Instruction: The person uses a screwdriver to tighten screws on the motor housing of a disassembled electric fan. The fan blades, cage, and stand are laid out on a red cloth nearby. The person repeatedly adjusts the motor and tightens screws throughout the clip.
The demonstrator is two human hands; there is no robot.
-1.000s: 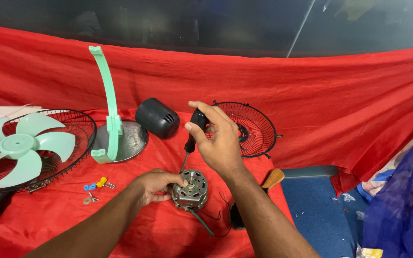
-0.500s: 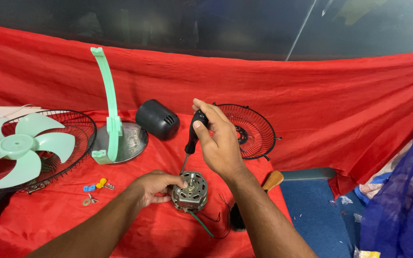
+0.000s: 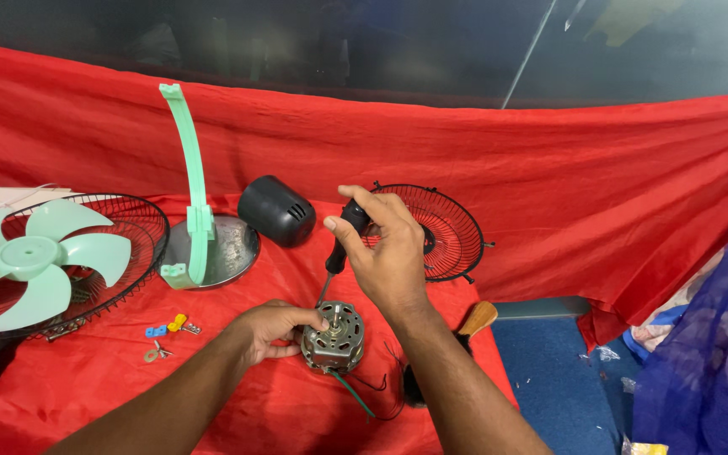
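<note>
A small metal fan motor lies on the red cloth, with wires trailing from its lower side. My left hand holds the motor by its left edge. My right hand grips the black handle of a screwdriver, held upright above the motor. The screwdriver's tip points down onto the motor's top left.
A mint green fan blade rests in a black wire grille at left. A green stand on a round metal base, a black motor cover and a second grille lie behind. Small connectors and a wooden-handled tool are nearby.
My right hand and the screwdriver shifted slightly; the left hand stays on the motor.
</note>
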